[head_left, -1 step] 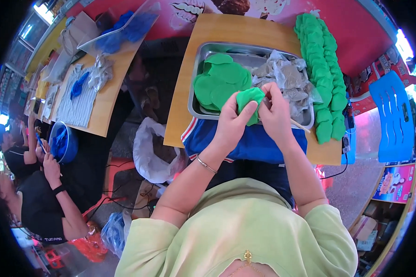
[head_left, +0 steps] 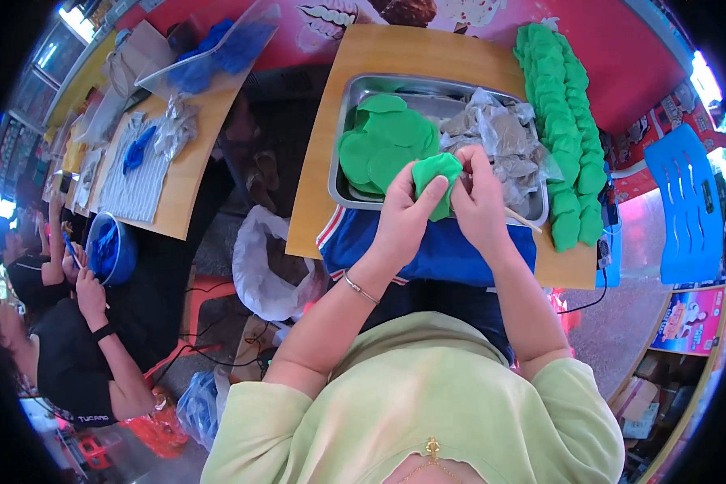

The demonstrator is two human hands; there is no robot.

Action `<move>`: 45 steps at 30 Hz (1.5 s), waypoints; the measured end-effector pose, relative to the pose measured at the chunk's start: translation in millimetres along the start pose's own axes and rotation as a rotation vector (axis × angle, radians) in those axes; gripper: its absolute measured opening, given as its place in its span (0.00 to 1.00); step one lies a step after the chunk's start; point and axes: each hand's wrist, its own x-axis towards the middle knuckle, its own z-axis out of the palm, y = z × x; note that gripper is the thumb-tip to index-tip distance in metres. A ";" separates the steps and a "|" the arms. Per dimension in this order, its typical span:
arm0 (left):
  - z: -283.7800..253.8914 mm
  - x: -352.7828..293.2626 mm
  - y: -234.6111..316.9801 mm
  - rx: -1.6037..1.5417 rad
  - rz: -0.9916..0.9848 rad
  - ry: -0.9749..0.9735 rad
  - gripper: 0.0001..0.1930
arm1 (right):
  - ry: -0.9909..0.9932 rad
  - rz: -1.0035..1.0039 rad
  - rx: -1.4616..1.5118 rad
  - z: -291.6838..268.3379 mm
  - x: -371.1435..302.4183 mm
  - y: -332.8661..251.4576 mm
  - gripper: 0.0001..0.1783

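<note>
Green discs [head_left: 383, 149] in tray [head_left: 434, 105], left side — left hand [head_left: 407, 208] closed round green piece [head_left: 434, 171], thumb across front, over tray's near side; long axis near-to-far, narrower end toward wearer — right hand [head_left: 481, 202] bent-fingered at its right edge, pinch unclear.

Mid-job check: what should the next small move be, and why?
I'd probably steady the green cloth with the left hand and gather its right edge with the right hand: the left thumb presses on the cloth, and the right fingers are close to that edge.
</note>
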 end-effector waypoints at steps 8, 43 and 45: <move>-2.0 2.6 -0.7 -0.207 -0.022 0.035 0.10 | 0.013 0.064 0.380 -3.6 -13.6 5.9 0.10; 0.4 13.2 16.6 0.630 -0.231 -0.043 0.13 | -0.215 -0.281 -0.215 -56.2 -1.9 20.2 0.14; 1.5 19.6 12.0 0.852 0.074 -0.096 0.14 | -0.155 -0.217 -0.206 -59.1 -2.0 24.6 0.13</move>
